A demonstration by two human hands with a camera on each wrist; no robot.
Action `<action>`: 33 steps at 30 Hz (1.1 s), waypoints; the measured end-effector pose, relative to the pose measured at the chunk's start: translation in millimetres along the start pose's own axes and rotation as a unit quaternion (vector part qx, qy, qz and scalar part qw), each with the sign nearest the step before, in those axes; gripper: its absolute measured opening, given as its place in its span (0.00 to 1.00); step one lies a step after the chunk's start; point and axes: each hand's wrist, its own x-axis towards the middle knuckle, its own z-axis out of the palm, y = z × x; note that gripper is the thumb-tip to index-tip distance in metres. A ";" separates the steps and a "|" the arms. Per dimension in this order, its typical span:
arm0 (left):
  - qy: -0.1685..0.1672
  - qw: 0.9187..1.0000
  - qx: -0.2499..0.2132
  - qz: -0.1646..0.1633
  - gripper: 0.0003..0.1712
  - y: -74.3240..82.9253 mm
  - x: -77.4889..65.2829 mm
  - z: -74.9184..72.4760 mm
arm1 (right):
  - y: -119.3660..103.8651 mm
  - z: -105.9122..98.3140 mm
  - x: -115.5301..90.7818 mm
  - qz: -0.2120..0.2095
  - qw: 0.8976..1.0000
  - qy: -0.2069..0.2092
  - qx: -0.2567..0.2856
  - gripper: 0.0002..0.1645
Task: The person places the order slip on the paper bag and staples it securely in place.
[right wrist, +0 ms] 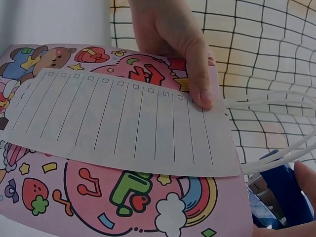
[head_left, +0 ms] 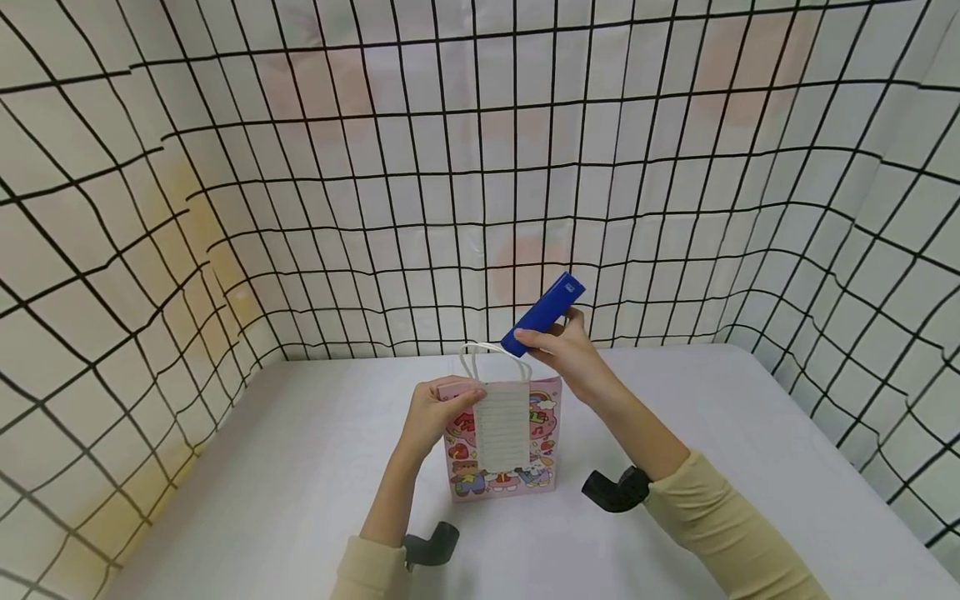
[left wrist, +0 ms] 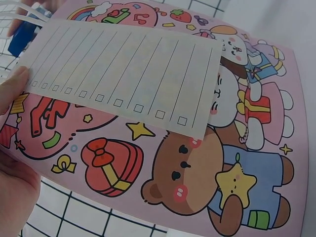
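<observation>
A pink paper gift bag point(head_left: 543, 467) with cartoon animals stands upright on the table, its white cord handles point(head_left: 465, 360) raised. Against its front lies a lined checklist sheet point(head_left: 502, 429), with small boxes along one side in the left wrist view. My left hand point(head_left: 438, 410) pinches the sheet and the bag's upper left edge, thumb on the sheet. In my right hand point(head_left: 566, 354) is a blue stapler point(head_left: 545, 312), held slanted above the bag's top right edge. Silver metal shows between the stapler's point(right wrist: 284, 192) blue parts in the right wrist view, close to the handles.
A white table point(head_left: 300, 450) lies under the bag. White walls with a black grid net point(head_left: 480, 167) enclose the back and both sides. Black curved wrist mounts point(head_left: 617, 490) stick out from both sleeves.
</observation>
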 end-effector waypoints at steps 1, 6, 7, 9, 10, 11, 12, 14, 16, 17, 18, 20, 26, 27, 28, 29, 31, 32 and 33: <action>0.000 1.000 0.001 0.001 0.14 0.0 0.4 0.0 | 0.2 0.7 0.2 0.000 1.000 -0.001 -0.009 0.50; 0.004 1.000 0.003 0.004 0.14 0.1 1.3 0.2 | 2.3 3.4 0.2 0.005 0.998 0.002 -0.062 0.53; 0.004 1.000 0.004 0.004 0.14 0.3 1.1 0.3 | 2.9 3.9 0.3 0.006 0.997 0.003 -0.075 0.54; 0.005 1.000 0.007 0.004 0.14 0.6 0.8 0.3 | 3.2 5.7 -0.4 0.005 0.995 0.004 -0.096 0.54; 0.006 1.000 0.008 0.004 0.14 0.5 0.7 0.3 | 3.4 6.7 -0.9 0.004 0.994 0.003 -0.105 0.54; 0.006 1.000 0.009 0.003 0.14 0.7 0.5 0.4 | 3.5 7.5 -1.5 0.005 0.993 0.002 -0.115 0.54; 0.007 1.000 0.009 0.002 0.13 0.7 0.4 0.4 | 3.4 8.4 -2.2 0.002 0.992 0.000 -0.125 0.54; 0.008 1.000 0.009 0.000 0.13 0.7 0.2 0.5 | 3.2 10.1 -3.4 -0.002 0.991 -0.001 -0.136 0.54; 0.008 1.000 0.009 -0.003 0.13 0.8 0.3 0.6 | 3.0 11.0 -5.0 -0.005 0.988 -0.003 -0.152 0.53; 0.008 1.000 0.009 -0.003 0.13 0.5 0.4 0.6 | 3.0 11.2 -5.4 -0.008 0.988 -0.004 -0.156 0.53; 0.008 1.000 0.009 -0.002 0.13 0.4 0.4 0.7 | 3.1 11.3 -5.9 -0.010 0.987 -0.006 -0.161 0.53; 0.006 1.000 0.007 -0.002 0.13 -2.7 1.9 0.4 | 3.6 11.1 -6.5 -0.013 0.985 -0.009 -0.170 0.52; 0.006 1.000 -0.009 -0.001 0.14 -24.4 12.0 -0.7 | 5.6 10.8 -7.4 -0.015 0.985 -0.020 -0.173 0.51; 0.006 1.000 -0.010 0.002 0.14 -26.0 12.4 -0.8 | 5.6 10.7 -7.4 -0.015 0.984 -0.021 -0.174 0.51; 0.006 1.000 -0.011 0.005 0.14 -27.4 12.7 -0.8 | 5.6 10.8 -7.6 -0.014 0.984 -0.022 -0.174 0.51; 0.006 1.000 -0.012 0.008 0.14 -28.1 12.8 -0.8 | 5.5 10.8 -7.8 -0.014 0.984 -0.022 -0.174 0.51; 0.007 1.000 -0.012 0.014 0.13 -29.2 12.9 -0.6 | 5.4 10.8 -8.0 -0.017 0.984 -0.025 -0.176 0.51; 0.007 1.000 -0.013 0.016 0.13 -29.3 12.8 -0.6 | 5.4 10.7 -8.1 -0.019 0.983 -0.025 -0.179 0.51; 0.006 1.000 -0.013 0.018 0.13 -29.3 12.7 -0.5 | 5.4 10.5 -8.2 -0.021 0.983 -0.025 -0.181 0.51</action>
